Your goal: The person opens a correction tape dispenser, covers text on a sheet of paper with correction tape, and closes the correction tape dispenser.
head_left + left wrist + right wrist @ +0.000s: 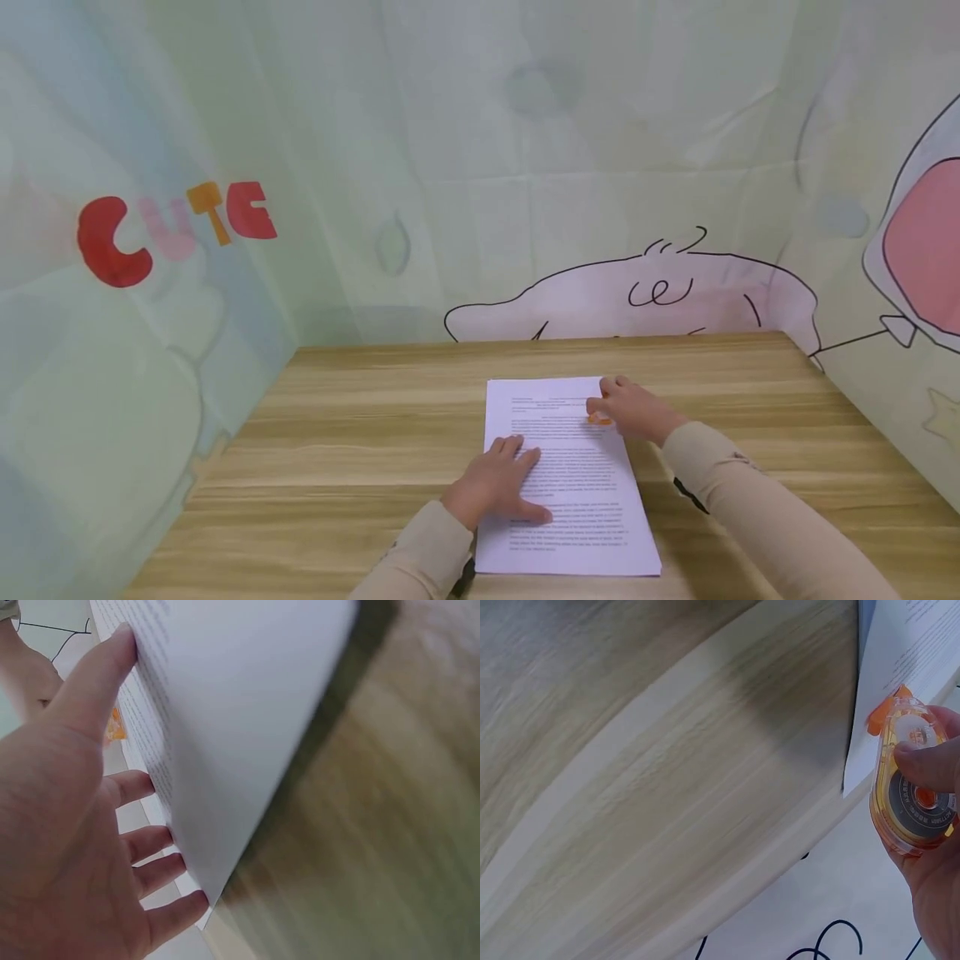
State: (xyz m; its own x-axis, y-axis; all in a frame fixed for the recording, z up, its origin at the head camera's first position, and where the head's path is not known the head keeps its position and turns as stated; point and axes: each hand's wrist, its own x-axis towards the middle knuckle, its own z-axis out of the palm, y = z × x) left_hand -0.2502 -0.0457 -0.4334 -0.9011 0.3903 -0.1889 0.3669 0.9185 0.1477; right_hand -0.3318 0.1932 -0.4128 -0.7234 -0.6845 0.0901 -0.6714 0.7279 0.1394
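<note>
A stack of printed paper (570,475) lies on the wooden table, lines of text running across its top sheet. My left hand (498,483) rests on the left part of the sheet with its fingers spread; in the left wrist view the fingertips (161,840) press on the page. Near the top right of the page, my right hand (626,408) grips an orange, see-through correction tape (915,787) between thumb and fingers. The orange tip (889,711) of the dispenser is right at the printed sheet in the right wrist view.
The wooden table (337,467) stretches around the paper on all sides. Behind it hangs a cloth backdrop (480,167) with cartoon drawings and coloured letters. Dark cables (832,930) show beyond the table edge in the right wrist view.
</note>
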